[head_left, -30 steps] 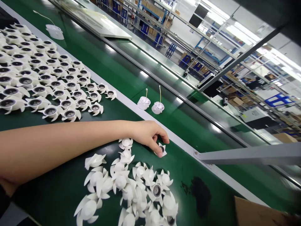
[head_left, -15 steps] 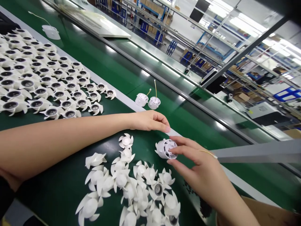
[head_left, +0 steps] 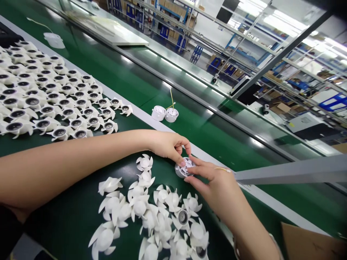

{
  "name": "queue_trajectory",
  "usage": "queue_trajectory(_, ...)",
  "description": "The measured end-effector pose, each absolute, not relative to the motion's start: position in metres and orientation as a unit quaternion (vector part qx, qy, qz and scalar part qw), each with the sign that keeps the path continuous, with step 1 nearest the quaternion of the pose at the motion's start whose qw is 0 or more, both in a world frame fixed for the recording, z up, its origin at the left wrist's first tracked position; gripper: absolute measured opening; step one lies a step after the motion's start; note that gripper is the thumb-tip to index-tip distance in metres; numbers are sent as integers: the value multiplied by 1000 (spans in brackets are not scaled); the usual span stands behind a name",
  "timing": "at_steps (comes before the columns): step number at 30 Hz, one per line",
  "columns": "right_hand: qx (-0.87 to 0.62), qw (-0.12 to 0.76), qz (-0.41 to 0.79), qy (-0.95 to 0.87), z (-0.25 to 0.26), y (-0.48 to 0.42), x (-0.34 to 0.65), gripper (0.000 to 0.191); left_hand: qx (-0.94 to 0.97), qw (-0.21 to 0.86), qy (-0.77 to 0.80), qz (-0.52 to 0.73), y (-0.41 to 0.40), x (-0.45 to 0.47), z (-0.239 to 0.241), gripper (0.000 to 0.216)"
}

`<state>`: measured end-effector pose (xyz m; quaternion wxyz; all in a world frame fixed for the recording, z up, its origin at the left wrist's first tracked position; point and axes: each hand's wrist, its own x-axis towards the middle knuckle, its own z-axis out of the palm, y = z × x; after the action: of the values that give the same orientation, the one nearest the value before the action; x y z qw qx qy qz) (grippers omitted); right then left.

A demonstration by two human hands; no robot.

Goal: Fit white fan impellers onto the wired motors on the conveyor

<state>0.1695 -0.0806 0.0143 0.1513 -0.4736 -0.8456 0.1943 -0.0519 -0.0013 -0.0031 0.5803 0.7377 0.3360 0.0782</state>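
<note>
A round white fan housing (head_left: 181,173) with a spoked open face rests low over the dark green mat, its face turned up. My right hand (head_left: 217,178) grips its right side between thumb and fingers. From the far left, my left hand (head_left: 169,144) reaches onto it, thumb on the spoked face and forefinger bent at its far edge. A thin yellow wire (head_left: 222,169) with a small white plug lies across the back of my right hand. Loose white fan impellers (head_left: 139,207) are heaped in front of my hands, most with hubs up.
Rows of white impellers (head_left: 51,97) with dark hub openings cover the left side. Two wired housings (head_left: 171,115) stand together on the green belt (head_left: 203,133), and another housing (head_left: 54,40) sits farther left. A grey metal bar (head_left: 292,169) juts in from the right.
My right hand has brought the fan housing left and turned its spoked face upward. My left hand has come down onto it, thumb touching the face.
</note>
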Motion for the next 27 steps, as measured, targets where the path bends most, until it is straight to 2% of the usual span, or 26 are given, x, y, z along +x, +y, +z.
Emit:
queue_trajectory(8,-475,182,412,-756,6,-64,180,16,756,504,414,50,-17,-48,12,45)
queue_trajectory(11,-479,177,453,-730,9,-63,179,18,754,487,438,46,-22,-47,17,45)
queue_trajectory(23,-481,177,396,-762,16,-67,172,15,759,426,492,25,-26,-46,22,45)
queue_trajectory(25,-476,166,361,-784,15,-67,174,13,772,371,515,23,-23,-55,27,52)
queue_trajectory(27,-471,169,315,-806,12,-65,178,14,773,256,580,31,-16,-69,32,61)
